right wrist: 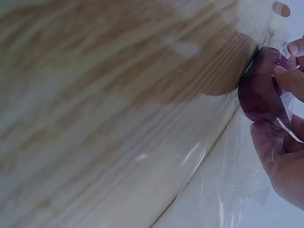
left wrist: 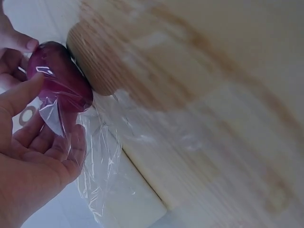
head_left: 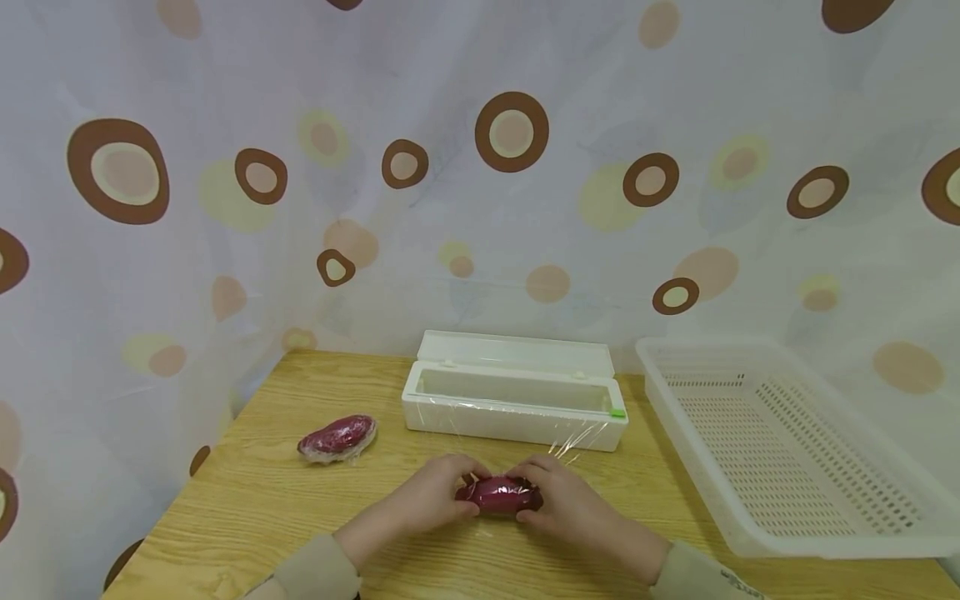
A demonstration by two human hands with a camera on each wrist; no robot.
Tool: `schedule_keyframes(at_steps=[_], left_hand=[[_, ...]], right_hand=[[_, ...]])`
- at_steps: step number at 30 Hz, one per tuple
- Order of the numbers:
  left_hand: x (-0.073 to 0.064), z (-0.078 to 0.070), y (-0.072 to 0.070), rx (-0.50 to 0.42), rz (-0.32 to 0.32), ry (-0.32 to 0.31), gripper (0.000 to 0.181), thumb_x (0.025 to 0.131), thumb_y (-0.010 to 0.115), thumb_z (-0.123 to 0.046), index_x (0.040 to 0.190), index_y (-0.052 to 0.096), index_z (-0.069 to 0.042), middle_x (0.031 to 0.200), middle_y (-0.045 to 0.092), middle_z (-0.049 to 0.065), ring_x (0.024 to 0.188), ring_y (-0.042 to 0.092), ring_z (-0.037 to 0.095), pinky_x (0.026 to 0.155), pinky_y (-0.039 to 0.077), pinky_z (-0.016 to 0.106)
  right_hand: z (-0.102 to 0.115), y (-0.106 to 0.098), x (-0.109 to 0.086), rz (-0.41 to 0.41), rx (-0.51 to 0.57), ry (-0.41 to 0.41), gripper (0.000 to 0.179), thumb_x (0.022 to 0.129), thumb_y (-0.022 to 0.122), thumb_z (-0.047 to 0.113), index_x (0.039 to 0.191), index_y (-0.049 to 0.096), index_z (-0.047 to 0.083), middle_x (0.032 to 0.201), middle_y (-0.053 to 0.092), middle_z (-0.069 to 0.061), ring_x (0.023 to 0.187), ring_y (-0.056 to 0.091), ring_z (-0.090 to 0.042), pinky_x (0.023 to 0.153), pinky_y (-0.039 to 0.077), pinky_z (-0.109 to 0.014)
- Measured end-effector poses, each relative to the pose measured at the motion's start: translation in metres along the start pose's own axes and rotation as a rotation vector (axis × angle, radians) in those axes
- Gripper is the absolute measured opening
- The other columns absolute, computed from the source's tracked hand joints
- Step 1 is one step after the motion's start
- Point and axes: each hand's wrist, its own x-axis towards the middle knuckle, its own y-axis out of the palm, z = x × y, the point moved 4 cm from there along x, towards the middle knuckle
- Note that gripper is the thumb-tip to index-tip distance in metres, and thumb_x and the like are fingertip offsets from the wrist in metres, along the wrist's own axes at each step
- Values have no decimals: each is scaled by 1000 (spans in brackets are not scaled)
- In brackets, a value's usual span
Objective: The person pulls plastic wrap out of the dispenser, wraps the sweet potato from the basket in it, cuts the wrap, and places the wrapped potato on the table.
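A purple-red sweet potato (head_left: 498,493) lies low at the front middle of the table, with clear cling film drawn tight and shiny over its skin. My left hand (head_left: 438,492) grips its left end, thumb at the near side and fingers at the far side. At the right end, my right hand (head_left: 558,496) holds it the same way. Loose cling film (left wrist: 102,175) stretches from the potato toward the white film dispenser box (head_left: 517,427), as both wrist views show. Creased film (right wrist: 223,190) spreads beside my right fingers.
The dispenser box stands behind my hands with its lid raised and a green slider at its right end. A second sweet potato (head_left: 339,437), wrapped in film, lies at the left. A white perforated basket (head_left: 697,471) occupies the right side. A patterned curtain hangs behind the table.
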Motion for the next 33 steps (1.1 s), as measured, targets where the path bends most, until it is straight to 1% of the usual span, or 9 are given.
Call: schedule_keyframes(at_steps=[5,10,13,17,20,23,27,30,33], left_hand=[[3,0,0,-19,18,-24,43,76,77,-14,116,63,-9,110,65,-1,99,59,10,86,48,27],[7,2,0,-10,32,-21,47,75,77,-14,119,61,-7,111,66,1,100,60,12,88,47,28],[10,4,1,6,39,-16,45,78,75,-13,120,61,-7,112,66,4,101,60,14,90,47,29],[13,6,1,44,45,-4,39,81,72,-12,118,63,-7,113,66,5,104,61,17,90,48,30],[15,7,0,69,47,5,37,81,72,-14,117,63,-7,114,65,5,105,60,20,91,48,32],[15,8,-2,107,44,15,37,83,71,-17,118,64,-9,116,62,5,107,57,21,94,45,36],[15,11,-3,153,33,23,39,85,70,-21,122,63,-11,114,57,4,105,53,19,93,44,36],[16,13,-3,157,31,26,40,86,68,-22,124,62,-10,110,57,3,100,52,16,89,44,33],[17,14,-4,140,27,34,42,87,68,-20,125,60,-6,107,59,3,98,53,16,88,45,32]], right_hand=[[-2,0,1,-4,-3,4,47,72,82,19,113,63,8,111,61,-4,102,57,-19,89,50,-37],[-6,1,5,0,15,0,46,73,81,19,114,64,7,109,64,-5,102,59,-21,88,49,-38],[-9,0,7,22,68,36,46,73,80,18,114,63,6,108,66,-5,98,60,-19,85,50,-36],[-12,0,9,54,137,82,40,74,79,17,109,61,8,104,65,-2,93,60,-16,80,51,-32],[-15,0,9,76,171,101,35,77,78,18,106,61,10,101,65,0,92,60,-15,79,51,-32],[-18,0,10,94,199,118,33,79,76,20,108,62,12,101,66,1,92,61,-14,79,51,-32],[-23,1,12,84,186,110,33,80,75,23,109,63,12,100,67,0,91,62,-15,77,52,-31],[-25,1,13,55,136,79,34,79,76,26,108,64,12,100,64,0,91,62,-16,77,52,-31],[-26,1,13,32,111,51,36,78,77,27,108,65,11,100,60,2,91,60,-16,77,52,-31]])
